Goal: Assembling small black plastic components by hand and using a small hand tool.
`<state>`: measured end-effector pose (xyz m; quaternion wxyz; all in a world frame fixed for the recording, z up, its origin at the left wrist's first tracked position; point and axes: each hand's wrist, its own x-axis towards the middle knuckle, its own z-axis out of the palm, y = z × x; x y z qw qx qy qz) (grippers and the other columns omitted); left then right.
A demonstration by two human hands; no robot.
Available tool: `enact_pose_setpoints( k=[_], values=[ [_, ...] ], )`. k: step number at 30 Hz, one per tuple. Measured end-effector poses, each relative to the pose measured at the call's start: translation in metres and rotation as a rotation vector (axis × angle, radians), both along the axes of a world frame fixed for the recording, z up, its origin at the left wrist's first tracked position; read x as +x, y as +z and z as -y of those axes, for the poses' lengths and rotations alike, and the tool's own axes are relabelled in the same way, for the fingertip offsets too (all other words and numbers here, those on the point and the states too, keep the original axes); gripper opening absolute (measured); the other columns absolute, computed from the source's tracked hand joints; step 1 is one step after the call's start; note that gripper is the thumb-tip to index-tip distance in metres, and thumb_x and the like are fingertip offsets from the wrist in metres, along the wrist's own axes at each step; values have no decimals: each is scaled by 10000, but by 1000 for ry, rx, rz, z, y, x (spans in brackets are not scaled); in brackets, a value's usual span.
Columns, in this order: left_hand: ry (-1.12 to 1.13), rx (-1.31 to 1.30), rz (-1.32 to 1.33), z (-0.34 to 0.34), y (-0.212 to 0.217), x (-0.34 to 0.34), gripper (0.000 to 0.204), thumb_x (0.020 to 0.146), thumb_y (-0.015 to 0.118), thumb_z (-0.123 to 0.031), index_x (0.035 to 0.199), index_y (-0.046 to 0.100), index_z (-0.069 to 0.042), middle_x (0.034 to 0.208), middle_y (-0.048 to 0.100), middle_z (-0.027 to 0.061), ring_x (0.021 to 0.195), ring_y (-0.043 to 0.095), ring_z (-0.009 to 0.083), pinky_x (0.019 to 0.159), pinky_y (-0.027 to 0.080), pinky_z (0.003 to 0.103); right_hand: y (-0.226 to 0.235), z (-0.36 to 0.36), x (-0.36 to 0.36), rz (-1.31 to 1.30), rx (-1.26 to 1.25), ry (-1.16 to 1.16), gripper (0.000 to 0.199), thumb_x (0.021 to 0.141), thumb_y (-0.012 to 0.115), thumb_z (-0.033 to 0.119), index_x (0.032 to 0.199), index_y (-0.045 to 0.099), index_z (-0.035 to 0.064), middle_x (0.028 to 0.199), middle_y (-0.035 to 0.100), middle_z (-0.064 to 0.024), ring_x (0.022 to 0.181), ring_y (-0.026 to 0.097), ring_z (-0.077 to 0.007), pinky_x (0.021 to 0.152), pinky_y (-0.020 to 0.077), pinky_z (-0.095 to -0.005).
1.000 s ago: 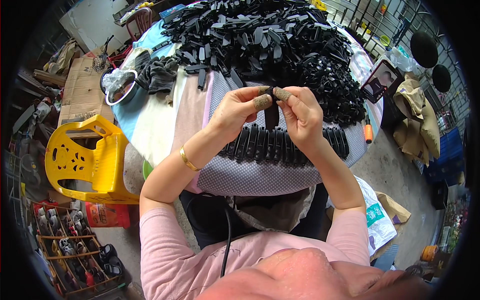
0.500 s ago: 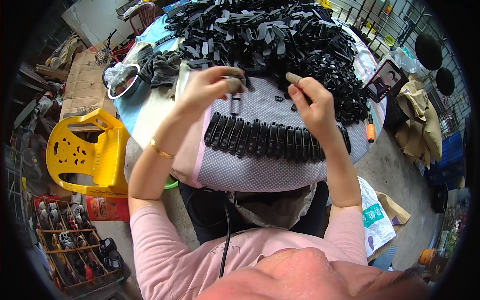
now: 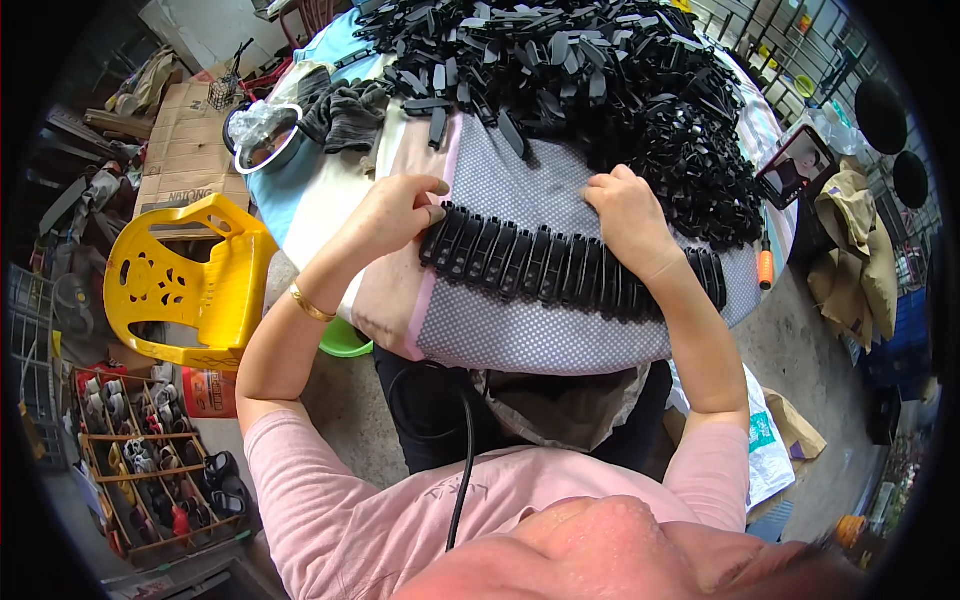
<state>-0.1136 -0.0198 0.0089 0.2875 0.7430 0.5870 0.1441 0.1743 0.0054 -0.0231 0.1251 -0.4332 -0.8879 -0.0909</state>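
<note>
A row of slim black plastic pieces point(image 3: 540, 262), standing side by side, runs across the dotted grey cloth in front of me. At the row's left end is my left hand point(image 3: 395, 212), its thumb by the end piece and its index finger held apart, with tan covers on the fingertips. Beyond the row's right half is my right hand point(image 3: 628, 215), fingers bent and pressed together over the cloth; whatever they pinch is hidden. My right forearm crosses above the row and covers part of it. A large heap of loose black plastic parts point(image 3: 560, 70) fills the table's far side.
Dark grey gloves point(image 3: 345, 112) and a white-rimmed bowl point(image 3: 290, 150) lie at the table's far left. An orange-handled screwdriver point(image 3: 765, 268) and a phone point(image 3: 797, 168) are at the right edge. A yellow plastic chair point(image 3: 228, 300) stands left, near a shoe rack point(image 3: 150, 465).
My left hand has come down from above the cloth to the row's left end. The long piece and small black part on the cloth have gone from there. My right hand's fingers have curled in.
</note>
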Motion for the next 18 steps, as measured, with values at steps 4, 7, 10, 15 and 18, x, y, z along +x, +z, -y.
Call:
enact_pose_setpoints(
  k=[4,7,10,15,18],
  values=[
    [147,-130,226,-14,1,-5,257,801,544,-57,1043,608,1,679,625,115,582,603,181,592,476,313,1,5,-2,-85,-12,-63,213,734,515,-16,895,645,29,872,602,-86,784,561,-248,730,478,-334],
    [146,429,-123,-60,-12,-25,327,807,593,-296,989,639,-28,776,652,162,723,637,283,694,494,362,4,7,-6,-282,13,1,175,736,541,-24,874,640,18,847,595,-100,726,581,-251,677,488,-327],
    [336,330,-148,-91,-14,-8,489,765,650,-419,1018,616,-2,920,639,198,864,616,318,773,480,356,10,8,-7,-536,-31,77,141,734,566,-29,854,631,5,830,586,-100,682,593,-234,614,490,-307],
    [316,519,-332,-113,-30,2,453,756,669,-330,1040,592,15,907,642,141,813,632,235,735,497,315,19,15,-6,-707,-32,121,113,723,629,-36,833,637,-13,782,564,-73,634,574,-159,571,478,-249],
    [184,-49,542,-97,-9,13,289,821,588,-104,1093,574,-9,892,629,51,813,628,138,697,513,248,18,12,1,-862,-81,111,122,729,660,-30,850,641,-23,768,575,-61,643,569,-119,570,471,-222]
  ],
)
